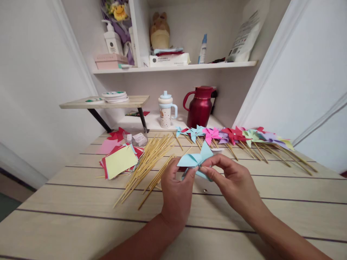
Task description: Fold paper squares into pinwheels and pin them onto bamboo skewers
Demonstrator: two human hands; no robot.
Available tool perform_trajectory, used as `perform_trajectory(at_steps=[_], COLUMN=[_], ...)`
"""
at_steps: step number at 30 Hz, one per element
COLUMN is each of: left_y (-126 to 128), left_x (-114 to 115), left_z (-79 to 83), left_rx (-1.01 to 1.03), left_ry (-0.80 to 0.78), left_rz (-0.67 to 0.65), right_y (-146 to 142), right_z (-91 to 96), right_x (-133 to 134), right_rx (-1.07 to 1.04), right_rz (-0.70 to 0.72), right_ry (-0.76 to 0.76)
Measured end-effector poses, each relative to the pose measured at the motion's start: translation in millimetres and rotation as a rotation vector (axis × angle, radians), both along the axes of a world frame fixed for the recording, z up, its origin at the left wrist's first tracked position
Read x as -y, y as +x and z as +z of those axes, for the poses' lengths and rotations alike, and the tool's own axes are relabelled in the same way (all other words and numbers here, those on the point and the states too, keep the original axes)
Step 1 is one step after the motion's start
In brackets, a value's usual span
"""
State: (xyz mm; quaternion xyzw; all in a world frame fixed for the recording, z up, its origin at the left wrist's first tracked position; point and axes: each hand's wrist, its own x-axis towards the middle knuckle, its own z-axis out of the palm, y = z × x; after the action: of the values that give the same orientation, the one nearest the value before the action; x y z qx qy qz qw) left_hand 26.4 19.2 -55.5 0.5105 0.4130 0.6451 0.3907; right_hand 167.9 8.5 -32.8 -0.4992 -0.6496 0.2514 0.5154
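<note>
A light blue paper pinwheel (195, 159) is held up over the table between both my hands. My left hand (177, 187) grips it from the left, thumb close to its centre. From the right, my right hand (230, 177) pinches it near the middle with thumb and forefinger. Whatever lies between the fingertips at the centre is too small to make out. Left of my hands lies a loose pile of thin wooden sticks (146, 166). Behind them, a row of finished pinwheels on sticks (235, 135) runs to the right in several colours.
A stack of coloured paper (121, 161) lies left of the sticks, beside a clear plastic box (138, 139). A small riser (132, 101) holds rolls of tape (115, 95). Behind stand a tumbler (165, 112) and a red jug (200, 108). A tiny metallic piece (205, 190) sits on the table (230, 227).
</note>
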Motion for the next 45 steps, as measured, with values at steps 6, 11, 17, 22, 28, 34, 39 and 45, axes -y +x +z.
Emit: perform_trajectory(at_steps=[6, 11, 17, 22, 28, 34, 39, 45], left_y=[0, 0, 0, -1, 3, 5, 5, 18], left_x=[5, 3, 5, 4, 3, 10, 14, 26], left_z=[6.4, 9.3, 11.2, 9.1, 12.1, 19.1, 19.4, 20.4], left_rx=[-0.089, -0.066, -0.058, -0.008, 0.190, 0.331, 0.421, 0.489], left_ry=[0.112, 0.105, 0.069, 0.037, -0.175, -0.353, -0.401, -0.465], left_rz=[0.074, 0.154, 0.180, 0.152, -0.018, -0.099, -0.142, -0.229], right_y=[-4, -10, -15, -10, -9, -9, -5, -6], right_z=[-1.2, -2.3, 2.3, -5.9, -12.2, -14.6, -13.6, -15.9], right_x=[1, 0, 1, -4, -6, -3, -10, -14], right_rx=[-0.061, -0.247, -0.384, -0.359, -0.268, -0.040, 0.127, 0.206], right_rz=[-0.041, -0.044, 0.014, 0.053, 0.021, -0.214, -0.225, -0.223], right_ry=[0.052, 0.083, -0.019, -0.035, 0.053, 0.332, 0.545, 0.600])
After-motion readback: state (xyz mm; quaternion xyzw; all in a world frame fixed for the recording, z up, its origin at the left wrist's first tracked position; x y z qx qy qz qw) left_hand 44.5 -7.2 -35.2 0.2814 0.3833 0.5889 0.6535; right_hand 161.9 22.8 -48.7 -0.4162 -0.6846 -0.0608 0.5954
